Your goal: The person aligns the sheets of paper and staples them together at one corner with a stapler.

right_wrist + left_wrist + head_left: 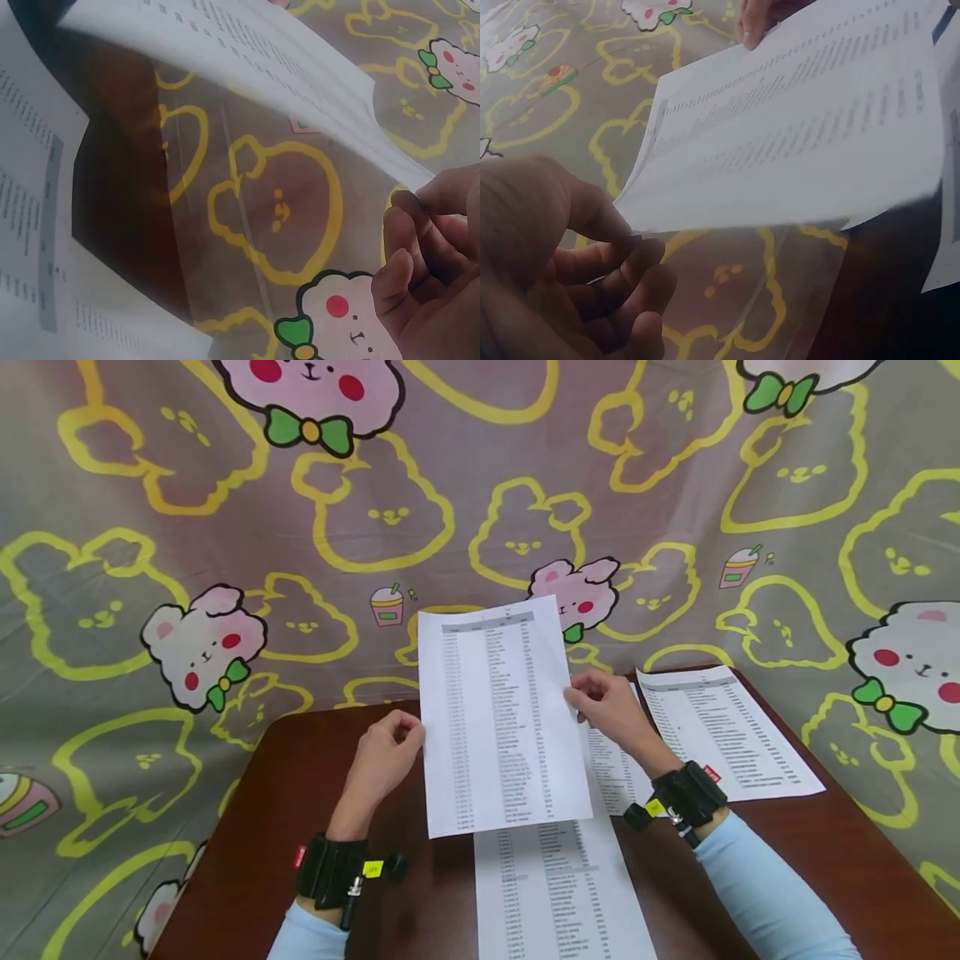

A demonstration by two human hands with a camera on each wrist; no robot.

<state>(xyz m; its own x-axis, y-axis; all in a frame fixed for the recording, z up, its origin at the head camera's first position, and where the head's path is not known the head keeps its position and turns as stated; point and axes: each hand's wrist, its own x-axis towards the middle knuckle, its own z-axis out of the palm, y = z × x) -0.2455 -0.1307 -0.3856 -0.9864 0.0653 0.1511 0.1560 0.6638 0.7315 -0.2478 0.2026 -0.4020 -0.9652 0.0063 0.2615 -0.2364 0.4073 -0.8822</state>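
A printed sheet of paper (498,718) is held up above the table, its face with columns of small text turned toward me. My left hand (384,756) pinches its left edge between thumb and fingers. On the opposite edge, my right hand (611,706) pinches the paper the same way, a little higher up. In the left wrist view the thumb (592,214) presses on the sheet's edge. The right wrist view shows the sheet (247,67) nearly edge-on, its corner between thumb and fingertips.
Another printed sheet (555,893) lies on the brown table (300,793) below the raised one. Farther right lie a partly covered sheet (618,768) and one more printed sheet (731,735) near the table's edge. A patterned cloth (420,468) hangs behind.
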